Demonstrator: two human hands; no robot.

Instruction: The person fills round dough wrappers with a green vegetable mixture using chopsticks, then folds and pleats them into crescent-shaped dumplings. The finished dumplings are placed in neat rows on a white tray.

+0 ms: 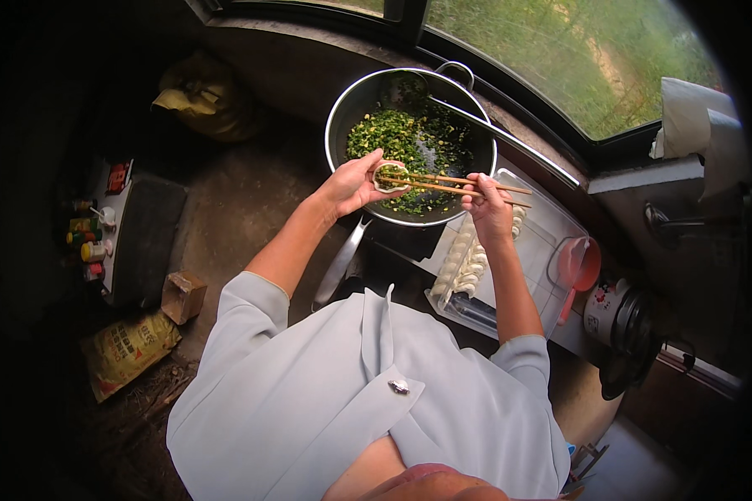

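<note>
Cupped in my left hand [353, 186] is a round dough wrapper [391, 177] with chopped green and yellow filling in it. My right hand [490, 205] holds a pair of wooden chopsticks [454, 185], whose tips reach the filling in the wrapper. Both hands are over the near rim of a large dark pan [329, 139] with loose chopped green filling [385, 134] inside. A long-handled metal ladle [504, 136] rests in the pan, its handle extending past the right rim. Under my right forearm, rows of folded dumplings [471, 263] lie in a clear plastic tray [542, 219].
A red plastic ladle [579, 263] and a white floral pot or cooker [603, 307] stand right of the tray. A window frame [526, 84] borders the far side. At left are a small table [120, 216] with jars, a cardboard box [183, 295] and a yellow sack [130, 351].
</note>
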